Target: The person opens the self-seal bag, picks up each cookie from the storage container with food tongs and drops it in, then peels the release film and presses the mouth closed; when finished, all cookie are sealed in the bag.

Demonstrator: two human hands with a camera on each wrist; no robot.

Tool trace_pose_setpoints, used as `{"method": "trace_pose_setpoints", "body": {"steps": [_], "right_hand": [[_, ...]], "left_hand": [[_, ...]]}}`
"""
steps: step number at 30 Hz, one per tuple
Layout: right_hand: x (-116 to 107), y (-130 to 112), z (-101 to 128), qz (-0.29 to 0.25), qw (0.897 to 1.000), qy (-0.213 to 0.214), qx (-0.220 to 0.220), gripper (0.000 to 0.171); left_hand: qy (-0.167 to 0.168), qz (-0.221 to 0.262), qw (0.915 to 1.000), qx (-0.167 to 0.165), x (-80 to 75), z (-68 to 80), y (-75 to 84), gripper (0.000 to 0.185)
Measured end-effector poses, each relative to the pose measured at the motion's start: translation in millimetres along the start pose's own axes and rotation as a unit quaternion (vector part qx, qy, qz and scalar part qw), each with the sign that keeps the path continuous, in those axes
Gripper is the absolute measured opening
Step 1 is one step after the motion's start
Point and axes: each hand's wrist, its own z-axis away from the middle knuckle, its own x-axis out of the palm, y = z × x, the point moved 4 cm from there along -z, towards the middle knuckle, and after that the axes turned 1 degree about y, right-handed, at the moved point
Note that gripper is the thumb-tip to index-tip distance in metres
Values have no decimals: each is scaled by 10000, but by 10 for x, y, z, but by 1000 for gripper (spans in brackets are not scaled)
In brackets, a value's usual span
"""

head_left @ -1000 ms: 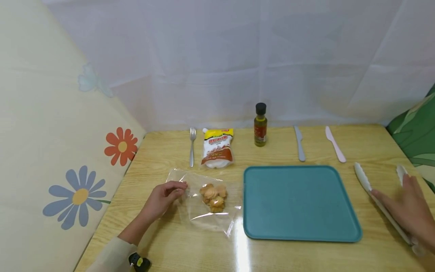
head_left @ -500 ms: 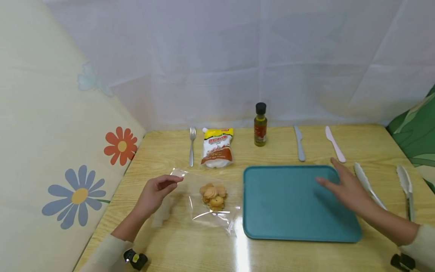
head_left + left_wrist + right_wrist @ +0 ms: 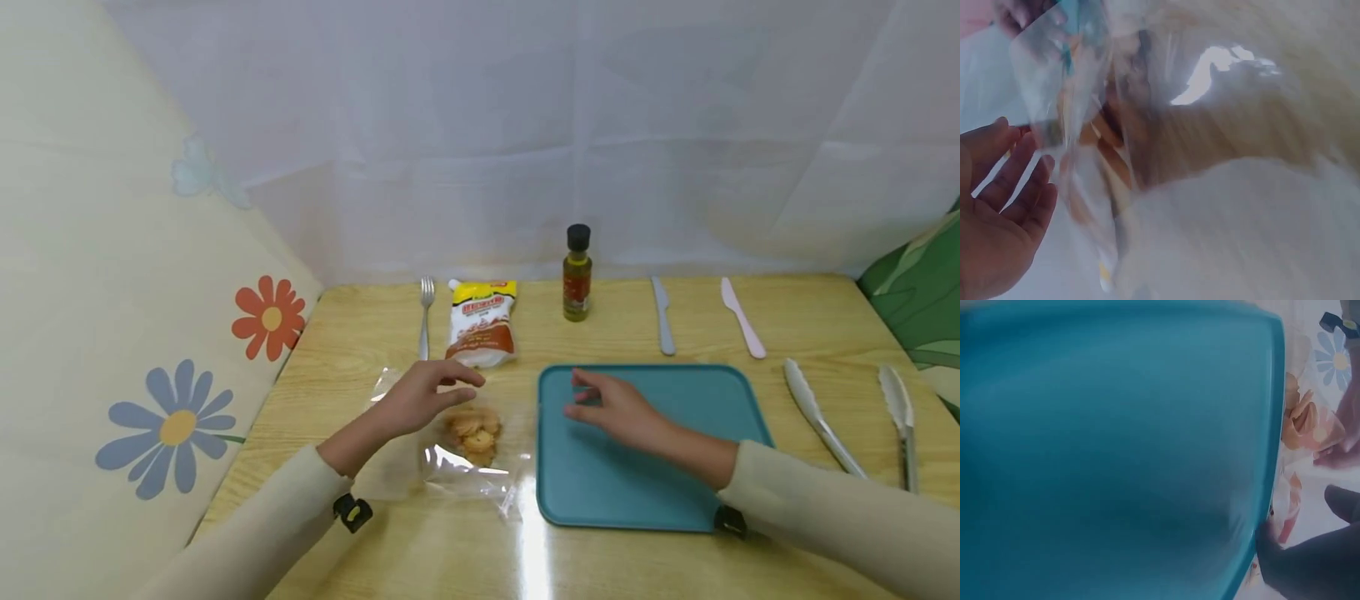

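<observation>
On table | left hand (image 3: 420,398) over cookie bag (image 3: 457,437) | right hand (image 3: 611,408) above tray (image 3: 660,500)

The left wrist view is smeared: the bag (image 3: 1079,125) shows only as streaked plastic, and the biscuits inside are orange smudges. The left hand (image 3: 997,212) is cut off by that picture's left and bottom edges. In the right wrist view the tray (image 3: 1116,450) fills the frame, soft and cropped on three sides; the dark fingers (image 3: 1310,562) at the lower right are out of focus. In the head view the left hand (image 3: 420,400) covers the bag's far edge, and the pouch (image 3: 482,323) print is too small to read.
</observation>
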Motion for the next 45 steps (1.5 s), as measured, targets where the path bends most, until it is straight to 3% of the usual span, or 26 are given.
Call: {"method": "trace_pose_setpoints", "body": {"steps": [7, 11, 15, 23, 35, 41, 45], "right_hand": [[257, -52, -310, -208, 9997, -152, -19, 41], [325, -52, -395, -221, 9995, -122, 167, 21], [356, -51, -433, -93, 9996, -71, 260, 17], [379, -31, -470, -81, 9995, -178, 251, 5], [358, 21, -564, -318, 9990, -313, -92, 9], [355, -6, -639, -365, 9990, -120, -220, 8], [341, -51, -640, -177, 9985, 276, -446, 3]], "left_hand": [[-770, -535, 9954, 220, 388, -409, 66, 23], [-1009, -701, 9923, 122, 574, -541, 66, 22], [-1166, -682, 9908, 60, 679, -615, 59, 18], [-1190, -379, 9921, -83, 702, -624, 34, 11], [-1187, 500, 9914, -228, 647, -604, -59, 11], [-934, 1192, 9877, -386, 614, -593, -137, 13], [-794, 1429, 9846, -625, 604, -584, -186, 15]]}}
